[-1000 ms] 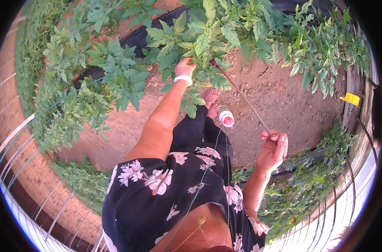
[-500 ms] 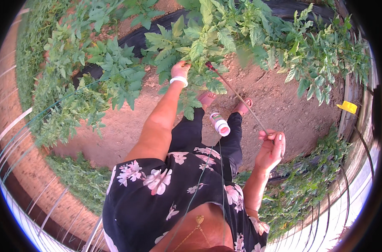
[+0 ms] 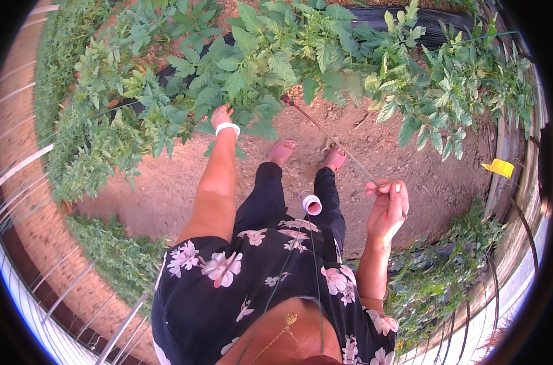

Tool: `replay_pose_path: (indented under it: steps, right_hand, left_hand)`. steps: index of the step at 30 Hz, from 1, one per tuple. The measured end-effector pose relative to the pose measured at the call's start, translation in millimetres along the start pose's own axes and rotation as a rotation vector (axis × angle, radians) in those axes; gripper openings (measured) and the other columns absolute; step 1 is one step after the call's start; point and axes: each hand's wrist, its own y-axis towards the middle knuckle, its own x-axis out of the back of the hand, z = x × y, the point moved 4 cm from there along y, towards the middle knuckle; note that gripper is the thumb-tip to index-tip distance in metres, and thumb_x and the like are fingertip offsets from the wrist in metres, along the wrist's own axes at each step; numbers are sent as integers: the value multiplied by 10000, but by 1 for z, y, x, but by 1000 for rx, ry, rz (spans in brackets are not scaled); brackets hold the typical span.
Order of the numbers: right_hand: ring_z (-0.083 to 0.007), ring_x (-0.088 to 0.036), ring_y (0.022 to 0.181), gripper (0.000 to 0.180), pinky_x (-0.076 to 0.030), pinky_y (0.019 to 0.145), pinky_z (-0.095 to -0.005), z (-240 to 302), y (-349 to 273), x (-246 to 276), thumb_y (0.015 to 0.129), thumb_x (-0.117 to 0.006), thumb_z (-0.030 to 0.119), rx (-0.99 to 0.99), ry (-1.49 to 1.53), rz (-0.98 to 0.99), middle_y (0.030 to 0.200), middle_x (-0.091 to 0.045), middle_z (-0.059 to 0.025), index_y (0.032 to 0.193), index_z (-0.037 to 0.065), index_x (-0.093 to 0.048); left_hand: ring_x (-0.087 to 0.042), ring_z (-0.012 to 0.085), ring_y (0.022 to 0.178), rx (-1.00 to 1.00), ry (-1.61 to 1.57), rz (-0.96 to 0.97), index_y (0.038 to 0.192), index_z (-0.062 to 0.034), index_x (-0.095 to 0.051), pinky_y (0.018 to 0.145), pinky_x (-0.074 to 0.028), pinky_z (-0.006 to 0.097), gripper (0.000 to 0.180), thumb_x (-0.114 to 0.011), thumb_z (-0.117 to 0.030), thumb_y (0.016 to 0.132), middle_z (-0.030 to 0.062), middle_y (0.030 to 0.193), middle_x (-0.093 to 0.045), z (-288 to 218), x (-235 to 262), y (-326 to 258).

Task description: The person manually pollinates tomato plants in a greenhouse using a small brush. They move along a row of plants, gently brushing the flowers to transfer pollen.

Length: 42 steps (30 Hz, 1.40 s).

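My right hand (image 3: 389, 210) pinches the end of a thin stick (image 3: 337, 140) between thumb and fingers. The stick slants up and left, and its far end carries a dark red, wet-looking tip (image 3: 287, 99) just below the leaves. Farther left, my left hand (image 3: 222, 116), with a white band at the wrist, reaches to the lower leaves of a tomato plant (image 3: 252, 73). Its fingers look curled, but leaves partly hide what they hold. A small white bottle (image 3: 311, 205), its open mouth showing pink-red inside, hangs on a green cord from my neck.
Leafy tomato plants (image 3: 446, 91) run along the row ahead, beside black plastic sheeting (image 3: 398, 21). Reddish soil (image 3: 410, 164) lies around my pink sandals (image 3: 282, 150). A yellow tag (image 3: 500, 168) sits by the right edge, and more plants (image 3: 434, 286) grow at lower right.
My left hand has shifted left and slightly nearer along the foliage. The bottle has swung so its mouth faces me more. The stick stays in my right hand; the whole view has shifted a little.
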Motion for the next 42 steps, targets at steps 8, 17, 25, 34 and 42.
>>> replay_pose_path:
  steps: [8,17,25,34,42]
  right_hand:
    - [-255,-640,765,269,-484,702,-352,31,25,51,998,-476,215,14,37,25,859,-614,-154,840,8,-540]
    - [-238,-610,756,260,-479,723,-349,38,51,79,995,-452,225,44,28,-35,886,-610,-146,839,26,-512]
    - [-225,-573,731,265,-464,742,-337,28,51,97,1004,-435,220,57,100,-140,850,-615,-187,842,20,-502]
    - [-238,-591,729,306,-470,711,-341,12,45,116,1005,-457,250,54,103,-194,848,-620,-202,826,9,-509]
    - [-249,-593,733,306,-469,710,-346,15,47,113,998,-466,259,38,85,-194,848,-620,-213,829,7,-506]
  left_hand:
    - [-632,382,939,-891,1232,446,974,-14,-710,849,-497,434,368,-596,-355,898,192,1046,-679,-44,-37,-129]
    - [-628,179,1016,-572,553,935,1240,-27,-612,912,-482,287,343,-552,8,905,108,1182,-636,-40,-216,-210]
    - [-691,256,869,-77,324,576,1489,-20,-136,809,-525,375,599,-456,-34,983,160,1220,-590,-23,-313,-153]
    - [-556,198,472,-40,133,435,1212,-39,-343,481,-449,332,380,-603,-150,957,134,809,-700,-42,-334,-132]
    - [-616,207,618,-35,23,290,1255,-5,-428,540,-508,335,439,-676,-96,905,107,849,-699,-45,-348,-114]
